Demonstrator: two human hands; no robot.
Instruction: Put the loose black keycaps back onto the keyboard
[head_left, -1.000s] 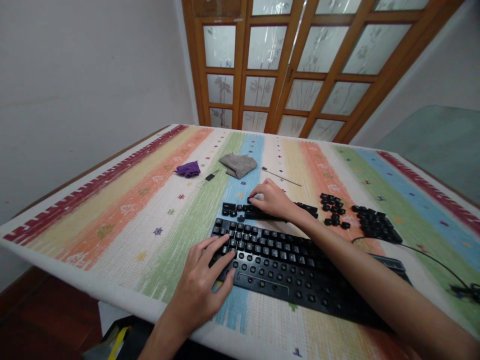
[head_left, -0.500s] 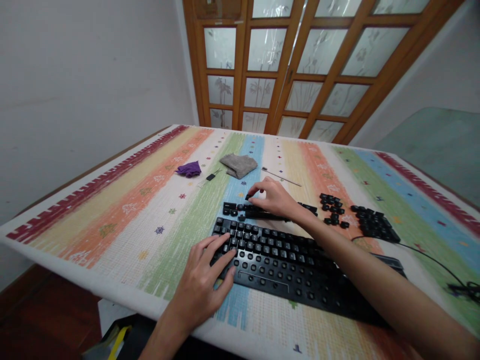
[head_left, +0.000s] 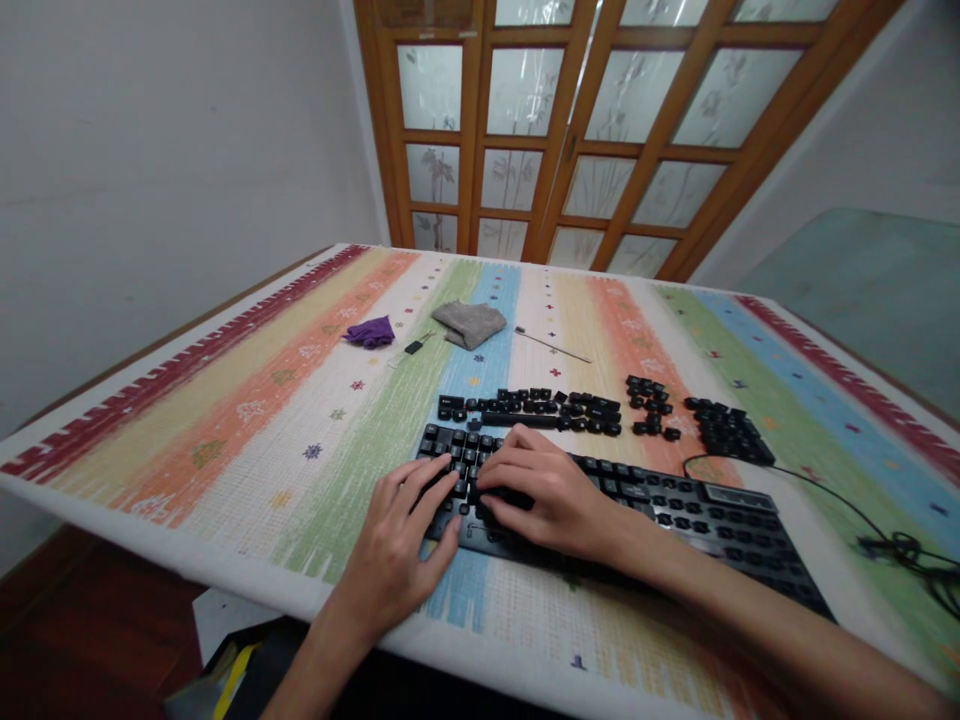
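Observation:
A black keyboard point(head_left: 720, 540) lies at an angle across the striped tablecloth, with keycaps on its upper rows and bare switch posts at its lower left. My left hand point(head_left: 401, 530) rests on the keyboard's left end, fingers spread and apart. Over the left part of the lower rows, my right hand point(head_left: 547, 490) has its thumb and fingers pinched together at the board. Its fingertips largely hide the keycap between them. Just behind the board lie loose black keycaps point(head_left: 592, 405) in rows, with a long space bar point(head_left: 514, 420) among them.
More keycaps form a small group point(head_left: 649, 405) and a number-pad block point(head_left: 727, 430) to the right. A cable point(head_left: 817, 485) runs off rightward. Farther back are a purple cloth point(head_left: 370, 332), a keycap puller point(head_left: 414, 347), a grey cloth point(head_left: 470, 324) and a thin brush point(head_left: 555, 345).
My right hand has come from the loose keycaps back toward me, down onto the keyboard's lower left rows. My left hand stays on the board's left end. The view has shifted slightly.

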